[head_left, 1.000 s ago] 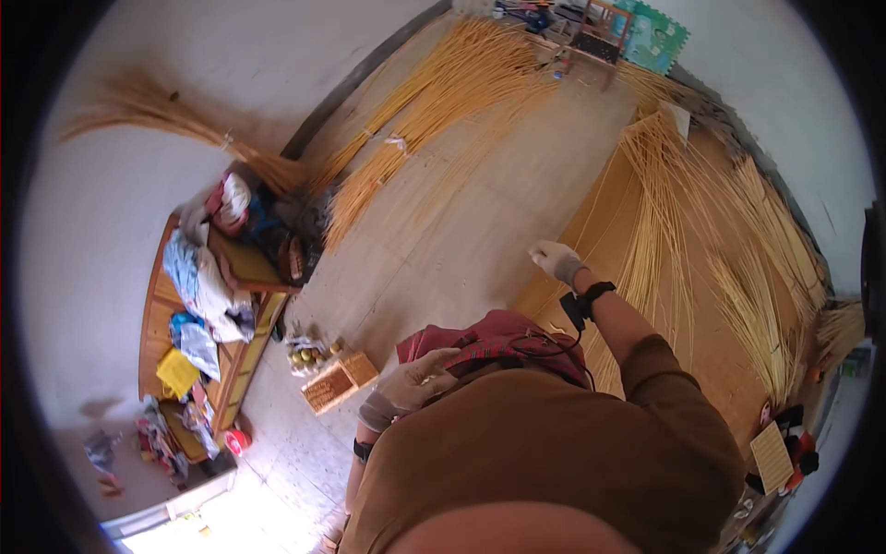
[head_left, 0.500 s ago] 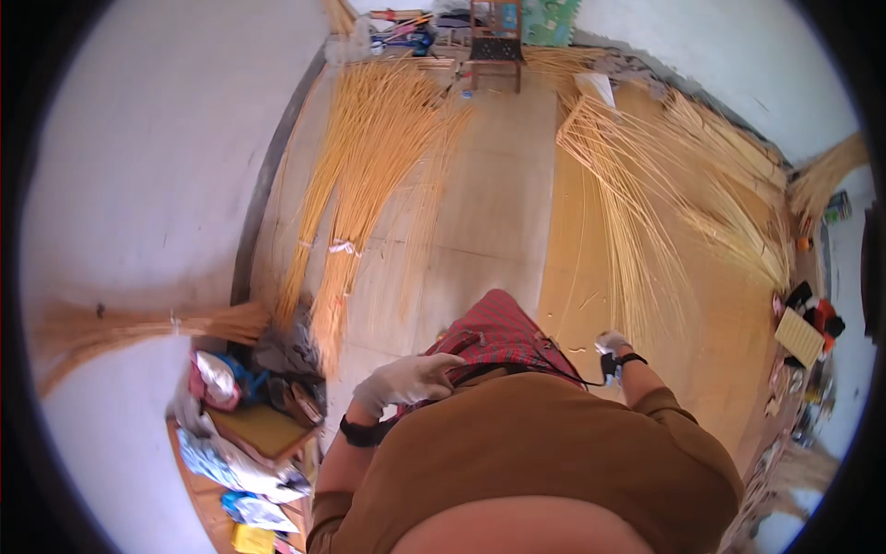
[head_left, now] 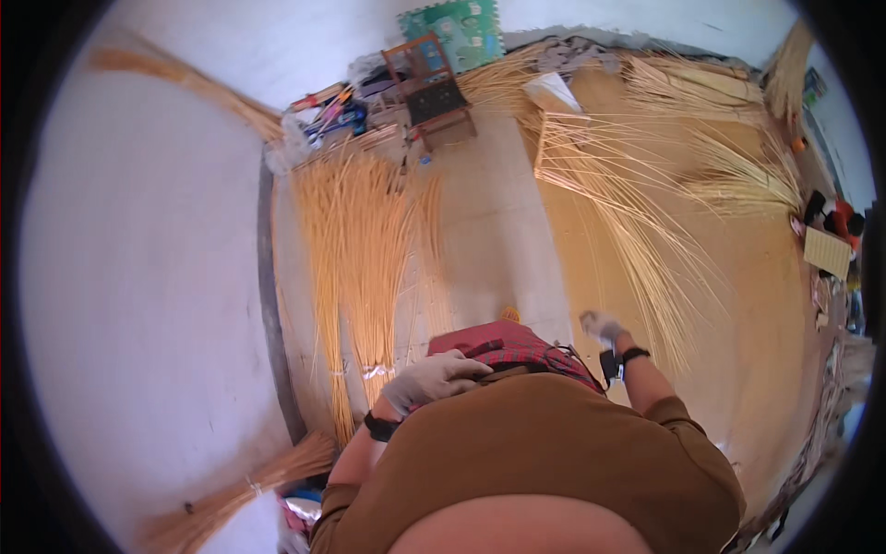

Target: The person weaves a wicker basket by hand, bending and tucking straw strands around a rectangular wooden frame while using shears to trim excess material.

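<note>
My left hand [head_left: 432, 379], in a pale glove, rests against my waist on the red checked cloth [head_left: 517, 346], fingers curled loosely, nothing visibly in it. To the right and a little out from my body, my right hand [head_left: 602, 326], also gloved and blurred, hangs over the floor near the tips of a spread of yellow reed strips [head_left: 637, 231]. I cannot tell whether it holds anything. A long bundle of yellow reeds [head_left: 355, 249] lies on the concrete floor left of my body.
A small wooden stool [head_left: 432, 88] and scattered tools [head_left: 332, 106] stand at the far wall beside a green mat [head_left: 452, 28]. A straw broom [head_left: 235, 494] lies at the lower left. More reeds fan over the brown mat [head_left: 757, 305] at right.
The view has swung round, so the reeds and stool sit elsewhere in the picture. My right hand has moved a little out from my side; my left hand stays at my waist.
</note>
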The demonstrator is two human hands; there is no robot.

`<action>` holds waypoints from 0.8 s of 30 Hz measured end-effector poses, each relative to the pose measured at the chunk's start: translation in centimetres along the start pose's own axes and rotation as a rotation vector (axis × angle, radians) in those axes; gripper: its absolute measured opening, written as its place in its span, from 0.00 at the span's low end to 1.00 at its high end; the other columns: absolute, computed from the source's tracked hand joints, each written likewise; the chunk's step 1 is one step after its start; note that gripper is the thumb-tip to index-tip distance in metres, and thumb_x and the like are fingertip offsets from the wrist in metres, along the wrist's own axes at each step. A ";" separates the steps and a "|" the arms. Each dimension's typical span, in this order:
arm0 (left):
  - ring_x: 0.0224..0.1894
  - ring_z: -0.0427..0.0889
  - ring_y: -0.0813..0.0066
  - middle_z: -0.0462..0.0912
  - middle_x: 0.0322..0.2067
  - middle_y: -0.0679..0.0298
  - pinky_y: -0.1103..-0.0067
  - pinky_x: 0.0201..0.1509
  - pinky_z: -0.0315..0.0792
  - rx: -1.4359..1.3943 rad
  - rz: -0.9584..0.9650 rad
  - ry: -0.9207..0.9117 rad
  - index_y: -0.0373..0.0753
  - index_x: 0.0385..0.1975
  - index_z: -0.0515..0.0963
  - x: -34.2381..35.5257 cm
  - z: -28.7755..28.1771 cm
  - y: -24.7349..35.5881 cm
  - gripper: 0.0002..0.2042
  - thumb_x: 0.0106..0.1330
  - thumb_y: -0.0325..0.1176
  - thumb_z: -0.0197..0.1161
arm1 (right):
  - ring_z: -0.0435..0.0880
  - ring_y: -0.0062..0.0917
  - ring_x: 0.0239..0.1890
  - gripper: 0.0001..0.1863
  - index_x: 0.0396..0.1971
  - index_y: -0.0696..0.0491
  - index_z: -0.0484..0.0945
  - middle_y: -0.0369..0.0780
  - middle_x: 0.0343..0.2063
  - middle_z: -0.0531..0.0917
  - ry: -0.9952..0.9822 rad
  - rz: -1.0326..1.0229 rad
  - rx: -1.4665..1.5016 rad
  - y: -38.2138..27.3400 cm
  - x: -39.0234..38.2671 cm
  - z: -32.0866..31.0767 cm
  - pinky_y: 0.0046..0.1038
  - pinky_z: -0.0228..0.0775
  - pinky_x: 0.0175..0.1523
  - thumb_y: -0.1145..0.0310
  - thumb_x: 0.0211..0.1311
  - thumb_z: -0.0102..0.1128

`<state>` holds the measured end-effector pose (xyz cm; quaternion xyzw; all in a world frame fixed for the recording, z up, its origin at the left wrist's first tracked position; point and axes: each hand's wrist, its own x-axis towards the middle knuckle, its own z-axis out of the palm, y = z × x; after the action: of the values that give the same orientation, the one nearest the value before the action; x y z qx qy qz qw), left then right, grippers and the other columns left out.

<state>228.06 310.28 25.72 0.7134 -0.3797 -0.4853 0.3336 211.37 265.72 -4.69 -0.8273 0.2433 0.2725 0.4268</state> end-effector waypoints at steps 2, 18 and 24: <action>0.57 0.79 0.54 0.79 0.50 0.52 0.69 0.63 0.74 0.068 -0.117 0.069 0.49 0.64 0.79 1.3 -4.7 0.9 0.21 0.71 0.36 0.64 | 0.86 0.46 0.54 0.24 0.55 0.51 0.83 0.52 0.50 0.87 0.137 -0.098 -0.140 -8.4 3.3 -5.5 0.40 0.77 0.59 0.52 0.69 0.51; 0.41 0.81 0.74 0.84 0.37 0.63 0.72 0.47 0.76 -0.278 0.114 -0.277 0.36 0.47 0.77 23.5 -43.4 -7.4 0.10 0.71 0.33 0.62 | 0.81 0.19 0.43 0.12 0.50 0.54 0.80 0.34 0.42 0.84 -0.299 -0.149 0.592 -43.0 12.7 -18.6 0.25 0.75 0.51 0.66 0.73 0.63; 0.38 0.76 0.84 0.79 0.37 0.72 0.81 0.41 0.73 -0.310 -0.002 -0.603 0.35 0.50 0.76 31.9 -56.2 -3.5 0.10 0.74 0.30 0.62 | 0.82 0.23 0.44 0.16 0.51 0.54 0.80 0.38 0.40 0.85 -0.153 -0.171 0.502 -47.1 18.1 -23.3 0.30 0.76 0.51 0.63 0.67 0.64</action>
<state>289.69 290.39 25.98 0.4789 -0.3824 -0.7268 0.3102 260.22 267.49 21.80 -0.6901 0.1997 0.2283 0.6571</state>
